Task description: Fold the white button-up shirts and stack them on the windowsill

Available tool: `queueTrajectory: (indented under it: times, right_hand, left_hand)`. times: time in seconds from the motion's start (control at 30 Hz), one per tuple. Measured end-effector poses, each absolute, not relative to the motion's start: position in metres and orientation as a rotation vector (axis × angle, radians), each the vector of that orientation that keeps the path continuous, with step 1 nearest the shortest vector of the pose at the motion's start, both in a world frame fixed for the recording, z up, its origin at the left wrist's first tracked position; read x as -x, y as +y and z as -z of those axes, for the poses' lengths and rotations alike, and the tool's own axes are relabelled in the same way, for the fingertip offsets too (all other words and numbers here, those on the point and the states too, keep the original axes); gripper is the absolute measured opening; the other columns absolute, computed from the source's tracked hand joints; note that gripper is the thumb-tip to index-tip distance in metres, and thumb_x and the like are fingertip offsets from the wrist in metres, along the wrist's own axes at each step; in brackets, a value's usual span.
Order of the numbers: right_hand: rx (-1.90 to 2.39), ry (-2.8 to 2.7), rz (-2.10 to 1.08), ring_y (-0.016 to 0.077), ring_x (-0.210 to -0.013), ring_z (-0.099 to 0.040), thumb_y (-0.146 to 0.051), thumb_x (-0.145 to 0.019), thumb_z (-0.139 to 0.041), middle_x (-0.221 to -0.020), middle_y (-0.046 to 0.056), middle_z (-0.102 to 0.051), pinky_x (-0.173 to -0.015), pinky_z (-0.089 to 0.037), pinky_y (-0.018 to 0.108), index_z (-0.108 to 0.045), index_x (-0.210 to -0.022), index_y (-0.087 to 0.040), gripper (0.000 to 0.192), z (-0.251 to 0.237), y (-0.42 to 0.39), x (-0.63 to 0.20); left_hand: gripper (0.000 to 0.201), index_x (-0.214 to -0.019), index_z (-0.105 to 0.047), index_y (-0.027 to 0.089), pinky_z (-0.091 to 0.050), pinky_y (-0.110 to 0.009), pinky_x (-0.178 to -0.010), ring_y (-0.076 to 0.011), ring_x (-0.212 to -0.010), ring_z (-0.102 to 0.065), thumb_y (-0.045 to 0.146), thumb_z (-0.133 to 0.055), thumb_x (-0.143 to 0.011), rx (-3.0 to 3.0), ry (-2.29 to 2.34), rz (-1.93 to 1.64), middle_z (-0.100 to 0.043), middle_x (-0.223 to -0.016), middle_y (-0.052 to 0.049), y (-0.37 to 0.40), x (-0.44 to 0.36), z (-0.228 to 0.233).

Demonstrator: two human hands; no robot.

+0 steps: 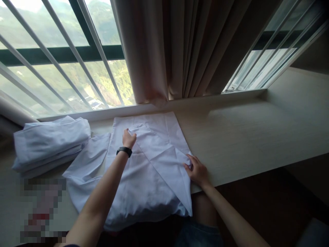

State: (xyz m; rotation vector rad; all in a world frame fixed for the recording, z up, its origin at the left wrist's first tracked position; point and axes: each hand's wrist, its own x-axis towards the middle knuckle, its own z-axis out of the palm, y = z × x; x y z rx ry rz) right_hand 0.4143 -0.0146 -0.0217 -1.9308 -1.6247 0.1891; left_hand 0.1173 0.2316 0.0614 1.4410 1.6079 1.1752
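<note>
A white garment [144, 178] lies spread on a pale wooden window ledge [244, 137], its near end hanging over the front edge. One part is folded diagonally across it. My left hand [128, 139], with a black band on the wrist, pinches the far end of that folded part. My right hand [196, 169] presses on the garment's right edge near the ledge's front, fingers bent on the cloth.
A stack of folded white cloth [48, 144] sits at the left of the ledge. Beige curtains [185, 48] hang behind, between barred windows [59, 58]. A blurred patch [42, 209] covers the near left. Dark floor [269, 206] lies to the right below.
</note>
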Motion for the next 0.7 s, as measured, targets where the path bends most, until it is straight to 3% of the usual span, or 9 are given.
queueTrajectory:
  times: [0.13, 0.23, 0.3, 0.37, 0.53, 0.7]
  right_hand:
    - [1.94, -1.611, -0.155, 0.0274, -0.117, -0.062, -0.043, -0.093, -0.051, -0.131, 0.011, -0.062, -0.095, -0.052, 0.038, -0.052, -0.138, -0.022, 0.05, 0.023, -0.015, -0.414]
    - [1.94, -1.606, -0.135, 0.0258, -0.114, -0.063, -0.042, -0.097, -0.046, -0.127, 0.011, -0.064, -0.094, -0.051, 0.036, -0.056, -0.133, -0.021, 0.043, 0.022, -0.016, -0.413]
    - [1.945, -1.608, -0.113, 0.025, -0.111, -0.064, -0.04, -0.099, -0.041, -0.123, 0.011, -0.066, -0.092, -0.05, 0.034, -0.059, -0.127, -0.02, 0.038, 0.022, -0.017, -0.411]
    - [1.961, -1.63, -0.088, 0.0245, -0.107, -0.065, -0.039, -0.1, -0.04, -0.121, 0.011, -0.066, -0.089, -0.05, 0.033, -0.06, -0.123, -0.02, 0.036, 0.023, -0.018, -0.41]
    - [1.993, -1.657, -0.09, 0.0229, -0.099, -0.066, -0.035, -0.1, -0.04, -0.116, 0.009, -0.068, -0.082, -0.048, 0.03, -0.061, -0.115, -0.02, 0.029, 0.022, -0.013, -0.413]
    - [1.928, -1.734, -0.147, 0.0232, -0.101, -0.066, -0.037, -0.1, -0.042, -0.108, 0.006, -0.07, -0.084, -0.048, 0.03, -0.063, -0.103, -0.022, 0.026, 0.009, -0.002, -0.413]
  left_hand:
    - [0.032, -0.096, -0.072, 0.026, -0.04, -0.048, -0.11, -0.0312, -0.112, -0.06, 0.006, -0.064, -0.071, -1.685, 1.177, -0.932, -0.067, -0.106, -0.01, 0.09, -0.142, -0.056]
    - [0.055, -0.116, -0.071, 0.035, -0.021, -0.051, -0.122, -0.0331, -0.136, -0.047, 0.004, -0.063, -0.072, -1.873, 0.715, -0.709, -0.063, -0.131, -0.008, -0.013, -0.16, -0.044]
    - [0.057, -0.124, -0.067, 0.038, -0.007, -0.054, -0.124, -0.0327, -0.143, -0.039, 0.006, -0.062, -0.077, -1.913, 0.633, -0.664, -0.059, -0.14, -0.006, -0.051, -0.168, -0.034]
    - [0.049, -0.125, -0.067, 0.037, 0.001, -0.056, -0.123, -0.0322, -0.144, -0.038, 0.012, -0.059, -0.084, -1.883, 0.669, -0.681, -0.059, -0.141, -0.006, -0.063, -0.171, -0.026]
    - [0.032, -0.116, -0.072, 0.035, 0.003, -0.054, -0.123, -0.0328, -0.139, -0.044, 0.024, -0.062, -0.087, -1.75, 0.733, -0.762, -0.067, -0.13, -0.008, -0.055, -0.163, -0.02]
    - [0.038, -0.127, -0.067, 0.036, 0.005, -0.048, -0.124, -0.029, -0.149, -0.029, 0.027, -0.049, -0.095, -1.812, 0.782, -0.77, -0.055, -0.146, -0.003, -0.062, -0.14, -0.033]
